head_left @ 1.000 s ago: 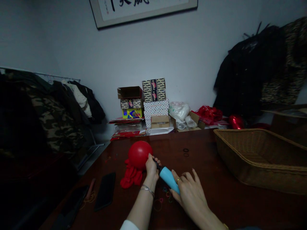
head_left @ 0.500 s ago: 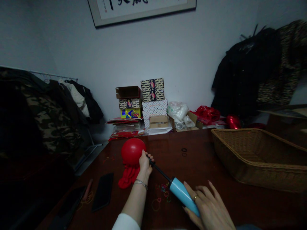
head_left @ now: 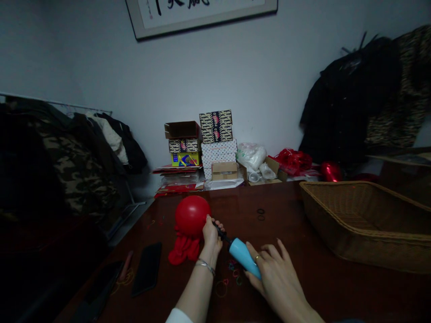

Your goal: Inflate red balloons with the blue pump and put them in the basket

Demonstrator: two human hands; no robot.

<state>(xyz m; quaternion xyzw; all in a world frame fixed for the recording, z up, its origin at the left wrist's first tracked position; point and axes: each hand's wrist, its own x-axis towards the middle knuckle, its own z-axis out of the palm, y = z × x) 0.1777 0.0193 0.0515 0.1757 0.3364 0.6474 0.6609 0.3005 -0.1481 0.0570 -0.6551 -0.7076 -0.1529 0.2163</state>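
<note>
A round red balloon (head_left: pixel 191 215) swells above the dark wooden table (head_left: pixel 303 278). My left hand (head_left: pixel 211 234) is closed around its neck where it meets the black nozzle of a light-blue hand pump (head_left: pixel 243 256). My right hand (head_left: pixel 272 270) grips the pump's blue handle, with the fingers partly spread over it. The pump rod is almost fully pushed in. Under the balloon lies a heap of limp red balloons (head_left: pixel 183 249).
A big wicker basket (head_left: pixel 363 215) stands at the right. A black phone (head_left: pixel 147 268) and another dark device (head_left: pixel 101 287) lie at the left. Coloured rubber bands (head_left: pixel 229 273) are scattered near my hands. Boxes (head_left: pixel 215 143) and bags line the far wall; clothes hang on both sides.
My right hand pulled the pump handle back, exposing the rod, then pushed it in again toward the balloon. My left hand kept hold of the balloon neck.
</note>
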